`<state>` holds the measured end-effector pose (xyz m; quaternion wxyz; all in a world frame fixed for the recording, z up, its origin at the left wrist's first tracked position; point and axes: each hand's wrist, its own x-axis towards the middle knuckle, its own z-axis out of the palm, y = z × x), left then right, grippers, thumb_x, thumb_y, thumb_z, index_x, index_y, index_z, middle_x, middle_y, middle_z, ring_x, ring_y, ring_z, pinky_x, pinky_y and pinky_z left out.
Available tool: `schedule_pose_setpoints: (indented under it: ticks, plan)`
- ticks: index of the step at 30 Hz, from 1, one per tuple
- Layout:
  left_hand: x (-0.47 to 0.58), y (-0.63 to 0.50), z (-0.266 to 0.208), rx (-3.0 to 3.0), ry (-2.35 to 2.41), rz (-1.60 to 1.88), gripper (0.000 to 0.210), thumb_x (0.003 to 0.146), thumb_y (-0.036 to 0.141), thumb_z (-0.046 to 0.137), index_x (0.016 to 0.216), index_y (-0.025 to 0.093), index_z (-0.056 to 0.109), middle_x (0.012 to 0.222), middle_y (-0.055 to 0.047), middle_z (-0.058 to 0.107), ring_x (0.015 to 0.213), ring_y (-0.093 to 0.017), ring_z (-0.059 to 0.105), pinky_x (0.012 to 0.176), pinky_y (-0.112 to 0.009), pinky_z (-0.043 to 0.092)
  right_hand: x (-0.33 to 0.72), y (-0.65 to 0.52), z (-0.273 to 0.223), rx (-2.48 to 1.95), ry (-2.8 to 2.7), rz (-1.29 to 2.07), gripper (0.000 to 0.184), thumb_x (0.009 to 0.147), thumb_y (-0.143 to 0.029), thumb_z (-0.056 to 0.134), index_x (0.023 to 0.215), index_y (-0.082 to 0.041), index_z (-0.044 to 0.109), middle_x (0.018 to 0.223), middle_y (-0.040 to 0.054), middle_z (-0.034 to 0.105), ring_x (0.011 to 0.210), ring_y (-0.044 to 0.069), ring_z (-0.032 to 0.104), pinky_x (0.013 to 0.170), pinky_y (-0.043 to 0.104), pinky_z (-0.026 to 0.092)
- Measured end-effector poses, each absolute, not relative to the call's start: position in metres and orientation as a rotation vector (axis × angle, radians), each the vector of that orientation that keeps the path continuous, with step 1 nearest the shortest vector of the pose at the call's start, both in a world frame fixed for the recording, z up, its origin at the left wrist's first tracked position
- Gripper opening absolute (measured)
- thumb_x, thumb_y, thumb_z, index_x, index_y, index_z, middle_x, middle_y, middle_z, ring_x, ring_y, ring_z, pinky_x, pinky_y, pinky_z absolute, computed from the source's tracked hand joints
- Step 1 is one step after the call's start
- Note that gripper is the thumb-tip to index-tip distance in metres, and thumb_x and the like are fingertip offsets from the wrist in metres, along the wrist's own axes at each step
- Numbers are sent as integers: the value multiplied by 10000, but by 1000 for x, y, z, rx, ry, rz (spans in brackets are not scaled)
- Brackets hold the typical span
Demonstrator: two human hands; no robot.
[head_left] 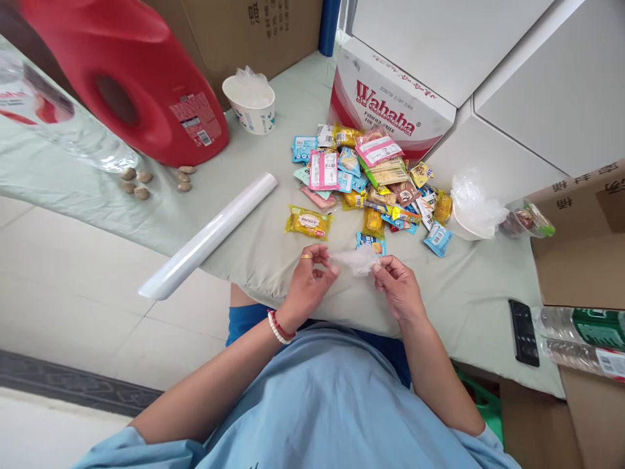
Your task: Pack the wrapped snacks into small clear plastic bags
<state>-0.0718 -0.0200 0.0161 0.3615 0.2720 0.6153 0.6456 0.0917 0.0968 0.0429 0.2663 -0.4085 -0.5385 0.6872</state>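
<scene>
A small, crumpled piece of clear plastic film (pixel 359 260) is stretched between my two hands, just above the near edge of the cloth-covered table. My left hand (pixel 310 280), with a ring and beaded bracelets, pinches its left end between thumb and fingers. At the other end, my right hand (pixel 398 286) grips it the same way. Just beyond the film lies a blue snack packet (pixel 371 243), partly covered by it. A yellow wrapped snack (pixel 308 223) rests on the cloth ahead of my left hand. Behind these spreads a heap of mixed snack packets (pixel 375 179).
Left of my hands lies a roll of plastic film (pixel 208 238). Farther off stand a red jug (pixel 146 85), a paper cup (pixel 250 107) and a Wahaha carton (pixel 390 98). To the right are another plastic-stuffed cup (pixel 469 221), a phone (pixel 524 332) and bottles (pixel 581 326).
</scene>
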Motion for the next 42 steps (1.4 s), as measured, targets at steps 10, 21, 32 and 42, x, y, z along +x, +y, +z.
schedule_pose_setpoints:
  ticks: [10, 21, 32, 42]
  plan:
    - [-90, -9, 7, 631, 1614, 1593, 271, 850, 480, 683, 843, 212, 642, 843, -8, 656, 801, -175, 606, 802, -322, 493, 111, 98, 61, -979, -1244, 2089, 337, 776, -449, 885, 749, -212, 647, 835, -2, 628, 696, 117, 539, 624, 235, 474]
    - [-53, -18, 43, 394, 1217, 1423, 538, 807, 734, 694, 900, 221, 561, 939, -23, 607, 884, -207, 672, 542, -248, 515, 112, 76, 54, -858, -1832, 1571, 155, 895, -357, 785, 816, -242, 717, 1094, 73, 680, 1029, 217, 642, 886, 352, 538]
    - [-53, -11, 32, 408, 1387, 1596, 295, 747, 429, 815, 812, 185, 663, 778, 15, 640, 738, -131, 545, 746, -275, 458, 116, 63, 55, -873, -1966, 1559, 211, 997, -455, 643, 978, -261, 721, 960, 55, 716, 822, 190, 651, 765, 344, 539]
    - [-42, -16, 36, 549, 1265, 1626, 234, 824, 379, 765, 973, 209, 709, 1167, -76, 645, 1107, -227, 608, 885, -323, 531, 102, 70, 37, -1107, -1594, 1762, 307, 830, -513, 810, 892, -231, 706, 780, -2, 674, 670, 146, 573, 663, 288, 497]
